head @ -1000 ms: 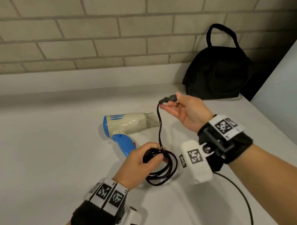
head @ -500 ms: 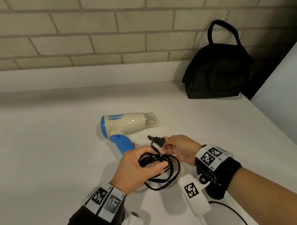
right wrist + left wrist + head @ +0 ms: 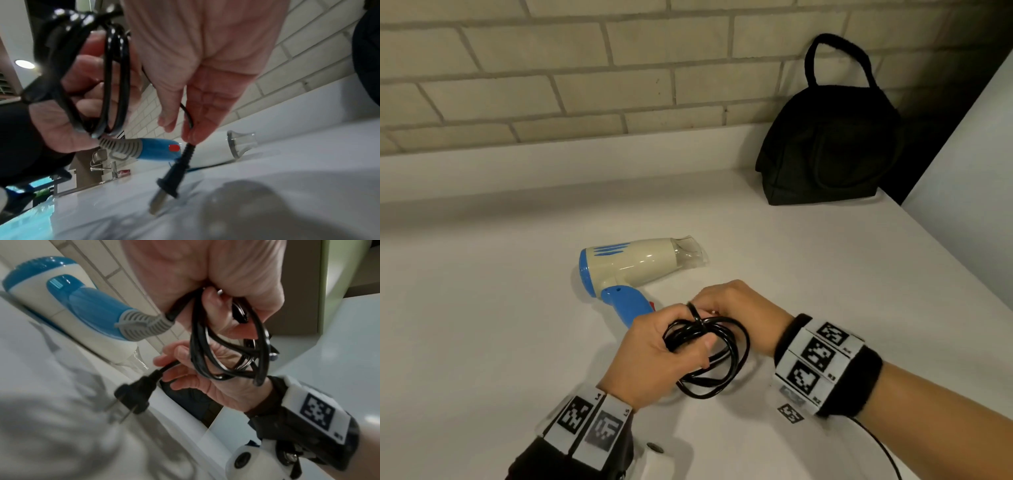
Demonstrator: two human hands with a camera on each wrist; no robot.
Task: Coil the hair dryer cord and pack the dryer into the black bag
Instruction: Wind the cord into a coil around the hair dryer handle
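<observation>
1. Two hands meet at the middle of what I see in my head view, over the white countertop [image 3: 500,308].
2. My left hand [image 3: 654,356] has its fingers curled round a bundle of glossy black cord loops [image 3: 709,356]; in the left wrist view the loops [image 3: 226,344] hang from that closed grip.
3. My right hand [image 3: 736,308] pinches the free end of the cord just behind the black two-pin plug [image 3: 176,175], thumb and fingertips pressed together on the cable.
4. That plug [image 3: 133,395] hangs pins-down close above the countertop; I cannot tell whether it touches the surface.
5. Just beyond my hands lies the cream and blue plastic hair dryer [image 3: 633,267], on its side, its clear nozzle pointing right and its blue handle running toward my left hand.
6. From the right wrist view I see the grey ribbed strain relief [image 3: 119,146] at the handle's end sitting against my left palm, with a red switch [image 3: 173,148] on the blue handle.
7. Well apart, at the far right corner, the black soft fabric bag [image 3: 828,150] stands upright against the pale brick wall [image 3: 551,68], its loop handle raised; I cannot tell whether its top is open.
</observation>
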